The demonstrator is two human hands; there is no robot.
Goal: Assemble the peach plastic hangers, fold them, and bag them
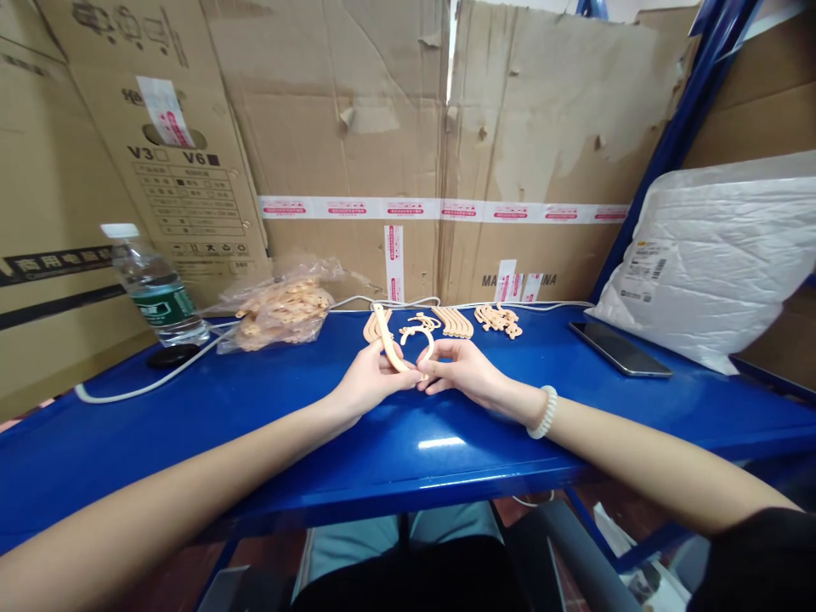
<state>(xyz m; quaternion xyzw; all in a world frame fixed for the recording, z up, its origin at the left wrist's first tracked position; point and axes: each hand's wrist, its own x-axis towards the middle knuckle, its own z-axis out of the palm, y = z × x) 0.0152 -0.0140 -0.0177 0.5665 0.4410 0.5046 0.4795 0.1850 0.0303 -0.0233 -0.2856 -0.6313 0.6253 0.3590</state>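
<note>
Peach plastic strip (390, 344), long and curved, was in the middle of the head view, just above the blue shelf (319, 399). The left hand (370, 381) grasped it at its lower end, fingers closed around it. The right hand (462, 370), with a white bracelet (544, 412) on the wrist, pinched a small hooked piece (422, 333) against the same end, so that the fingertips of both hands almost touched.

Behind the hands, a row of curved pieces (454, 321) and a small heap (499, 319) lay sorted on the shelf. Left of centre, a clear bag (284, 308) was full of similar parts. As I judge it, some pieces were already laid out, while a large part remained in the bag.

At the left stood a water bottle (156, 285), with a white cable (127, 391) running beside it. At the right lay a phone (620, 348), and near it a white padded parcel (720, 255). Cardboard boxes (357, 127) filled the upper part of the frame.
</note>
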